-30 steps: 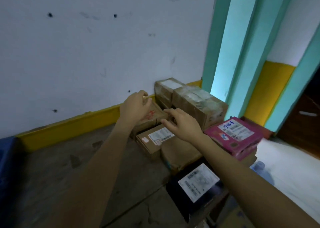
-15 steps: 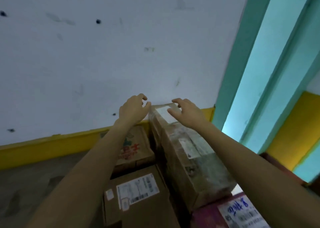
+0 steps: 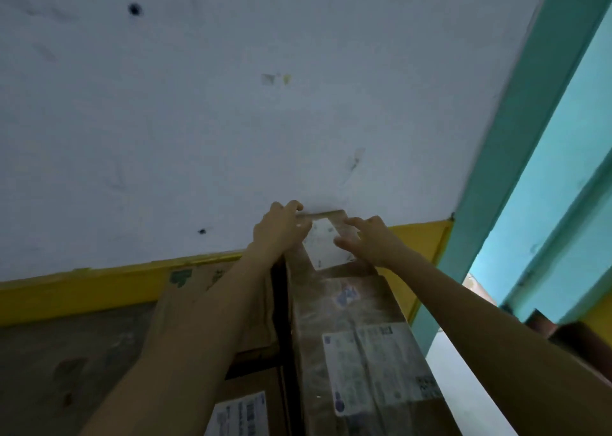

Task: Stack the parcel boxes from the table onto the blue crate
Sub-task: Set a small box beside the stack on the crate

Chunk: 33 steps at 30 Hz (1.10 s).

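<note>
A small brown parcel box (image 3: 326,247) with a white label stands at the back against the white wall. My left hand (image 3: 280,230) grips its far left corner, fingers curled over the back edge. My right hand (image 3: 367,240) holds its right side, fingers bent over the far right corner and thumb on the label. In front of it lies a larger tape-wrapped parcel box (image 3: 357,329) with shipping labels, which my right forearm crosses. The blue crate is out of view.
A flat printed carton (image 3: 195,290) lies left of the taped box under my left forearm, with a labelled box (image 3: 245,409) nearer to me. The grey tabletop (image 3: 66,353) shows at left. A teal door frame (image 3: 490,203) rises at right.
My view has moved in closer and tilted up. Both hands have reached farther back and closed onto the small box by the wall; before, they hovered open above it.
</note>
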{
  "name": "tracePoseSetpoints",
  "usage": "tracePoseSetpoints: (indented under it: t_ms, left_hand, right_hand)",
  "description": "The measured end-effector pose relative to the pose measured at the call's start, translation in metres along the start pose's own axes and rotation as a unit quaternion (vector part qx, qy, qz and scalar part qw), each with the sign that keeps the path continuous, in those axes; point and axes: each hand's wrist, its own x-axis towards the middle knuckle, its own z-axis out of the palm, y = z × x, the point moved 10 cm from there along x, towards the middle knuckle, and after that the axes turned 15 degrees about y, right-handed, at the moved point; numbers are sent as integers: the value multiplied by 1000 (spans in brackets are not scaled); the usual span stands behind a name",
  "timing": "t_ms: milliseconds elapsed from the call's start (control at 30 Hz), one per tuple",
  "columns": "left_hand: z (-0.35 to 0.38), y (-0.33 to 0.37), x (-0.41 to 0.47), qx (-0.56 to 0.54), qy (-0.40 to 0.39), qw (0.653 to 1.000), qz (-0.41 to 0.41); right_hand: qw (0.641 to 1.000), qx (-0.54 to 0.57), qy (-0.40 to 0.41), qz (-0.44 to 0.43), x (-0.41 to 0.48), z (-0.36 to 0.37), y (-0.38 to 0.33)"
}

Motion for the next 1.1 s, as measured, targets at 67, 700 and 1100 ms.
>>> tracePoseSetpoints:
  t_ms: [67, 700, 1100]
  left_hand:
    - [18, -5, 1, 9, -26, 1000, -9]
    - [21, -8, -18, -141, -40, 986, -76]
    - [-86, -1, -24, -202, 123, 971, -25]
  right_hand:
    - [999, 18, -26, 7, 3, 14, 5]
    - [990, 131, -46, 6, -1, 12, -9]
    - [983, 140, 68, -100, -10, -56, -89]
